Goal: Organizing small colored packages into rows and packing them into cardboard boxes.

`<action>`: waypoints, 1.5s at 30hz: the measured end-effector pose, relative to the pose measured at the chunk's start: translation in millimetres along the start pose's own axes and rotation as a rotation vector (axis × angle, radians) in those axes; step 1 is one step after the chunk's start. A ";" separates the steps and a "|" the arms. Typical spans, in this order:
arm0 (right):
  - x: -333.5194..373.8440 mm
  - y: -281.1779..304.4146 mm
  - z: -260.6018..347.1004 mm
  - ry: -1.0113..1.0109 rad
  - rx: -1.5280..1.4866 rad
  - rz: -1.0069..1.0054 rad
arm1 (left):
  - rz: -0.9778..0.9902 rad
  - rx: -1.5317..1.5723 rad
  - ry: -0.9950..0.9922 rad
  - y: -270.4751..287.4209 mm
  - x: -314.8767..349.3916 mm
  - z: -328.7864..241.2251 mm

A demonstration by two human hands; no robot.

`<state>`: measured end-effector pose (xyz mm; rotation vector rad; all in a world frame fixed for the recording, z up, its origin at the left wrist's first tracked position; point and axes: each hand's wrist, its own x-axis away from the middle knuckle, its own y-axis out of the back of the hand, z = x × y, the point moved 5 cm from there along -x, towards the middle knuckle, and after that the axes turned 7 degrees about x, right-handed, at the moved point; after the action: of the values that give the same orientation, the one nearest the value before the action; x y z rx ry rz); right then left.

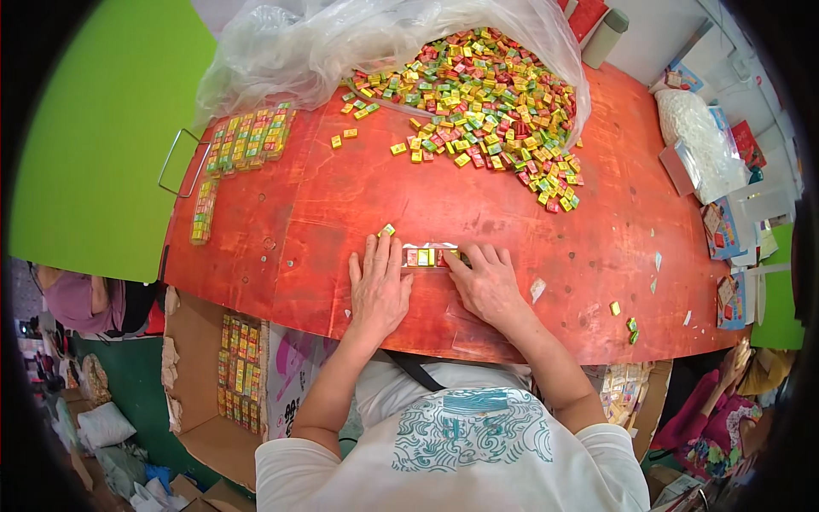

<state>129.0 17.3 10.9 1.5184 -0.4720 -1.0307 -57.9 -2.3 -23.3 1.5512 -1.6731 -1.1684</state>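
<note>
Standing below the near edge of the red wooden table (324, 282), an open brown cardboard box (194, 380) holds rows of finished-looking packs of coloured blocks (241, 375); its near contents and depth are hard to judge. A second cardboard box (655, 397) at the right is mostly hidden by the table and shirt, its pale contents unclear.

On the table, a short row of small red, yellow and green blocks (421, 258) lies in what looks like a clear plastic tray (426, 247), between the two hands. The left hand (378, 286) lies flat, fingers extended and close together, by the row's left end; the right hand (486, 277) curls narrowly over the other end. Whether either grips anything cannot be told, and the fingers cover the row's ends, so its completeness is uncertain. One loose yellow-green block (386, 230) sits at the left fingertips.

Farther off, several filled clear packs (249, 141) stand grouped at the left. Much remains: a large heap of loose blocks (503, 107), partly veiled by a translucent plastic bag (281, 64).
</note>
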 end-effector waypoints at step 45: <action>-3.3 -0.8 1.6 0.132 -0.007 -0.026 | -0.168 -0.028 -0.288 17.1 -7.4 -2.0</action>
<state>125.8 19.2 11.4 1.5787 -0.3571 -0.9439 -63.1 3.6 -6.3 1.5902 -1.7200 -1.5592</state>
